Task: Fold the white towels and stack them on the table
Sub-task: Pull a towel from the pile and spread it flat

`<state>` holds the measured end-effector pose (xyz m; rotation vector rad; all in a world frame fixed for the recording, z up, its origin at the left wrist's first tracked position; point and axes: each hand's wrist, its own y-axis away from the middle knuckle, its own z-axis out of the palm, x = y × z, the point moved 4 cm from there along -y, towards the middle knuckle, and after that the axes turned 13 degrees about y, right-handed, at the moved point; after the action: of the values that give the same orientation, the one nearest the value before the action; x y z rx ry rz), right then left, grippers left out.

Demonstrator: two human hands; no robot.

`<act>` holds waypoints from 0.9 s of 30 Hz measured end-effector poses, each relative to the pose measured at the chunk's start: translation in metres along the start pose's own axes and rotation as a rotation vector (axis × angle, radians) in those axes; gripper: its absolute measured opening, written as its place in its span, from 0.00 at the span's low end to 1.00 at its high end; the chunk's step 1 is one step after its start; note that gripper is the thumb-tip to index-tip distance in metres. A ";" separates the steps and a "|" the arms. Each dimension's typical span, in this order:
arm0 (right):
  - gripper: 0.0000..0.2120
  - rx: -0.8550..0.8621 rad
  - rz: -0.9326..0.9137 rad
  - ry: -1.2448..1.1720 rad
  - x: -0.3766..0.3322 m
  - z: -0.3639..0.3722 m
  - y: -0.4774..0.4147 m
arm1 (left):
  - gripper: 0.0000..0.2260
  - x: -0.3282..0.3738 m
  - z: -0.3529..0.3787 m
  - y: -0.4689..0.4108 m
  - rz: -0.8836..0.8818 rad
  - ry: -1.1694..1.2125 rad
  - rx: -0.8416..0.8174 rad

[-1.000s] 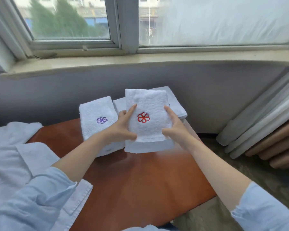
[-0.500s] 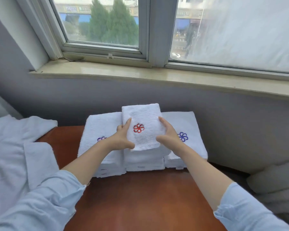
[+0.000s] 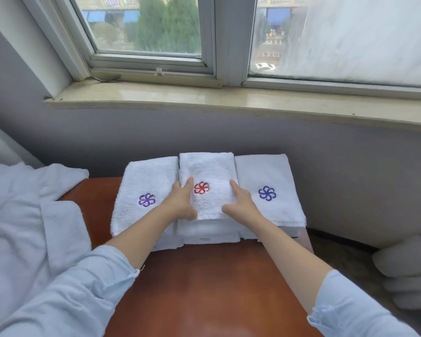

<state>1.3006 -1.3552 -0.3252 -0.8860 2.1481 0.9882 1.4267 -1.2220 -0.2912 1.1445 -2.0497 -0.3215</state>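
White terry towels sit in three folded piles side by side at the 12 o'clock end of the reddish-brown table (image 3: 204, 295). They are pushed up to the grey wall below the stone windowsill (image 3: 229, 98).

The red-flower towel (image 3: 212, 171) lies on top of the middle pile with its embroidered mark facing up. More folded layers show beneath its near edge. Its long sides touch the purple-flower towel (image 3: 144, 181) at 10 o'clock and the blue-flower towel (image 3: 265, 173) at 2 o'clock.

The left hand (image 3: 181, 203) holds the red-flower towel at its 9 o'clock side. The forefinger lies straight along the top, the thumb curls at the near corner, and the other fingers tuck down into the seam beside the purple-flower towel. The right hand (image 3: 242, 204) takes the 3 o'clock side the same way, with the forefinger on top and the thumb hooked at the near edge. Its remaining fingers are hidden, so I cannot tell how far they reach underneath.

A rumpled pale blue cloth (image 3: 22, 215) lies at 9 o'clock, overlapping the table's edge. Off-white rolls (image 3: 408, 271) lie at 4 o'clock, off the table.
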 end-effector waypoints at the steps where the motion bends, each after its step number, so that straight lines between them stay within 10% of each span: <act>1: 0.41 0.019 -0.005 0.067 -0.002 -0.002 0.003 | 0.45 0.002 -0.001 0.004 0.042 -0.034 0.063; 11: 0.43 0.027 -0.298 0.938 -0.030 0.009 0.053 | 0.35 -0.023 0.011 0.072 0.378 -0.215 0.191; 27: 0.42 -0.145 -0.817 0.924 -0.152 0.173 0.100 | 0.41 -0.215 -0.029 0.205 -0.014 0.062 0.519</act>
<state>1.3559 -1.1181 -0.2654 -2.3769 1.9819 0.3034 1.3878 -0.9272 -0.2673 1.4485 -2.1305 0.2565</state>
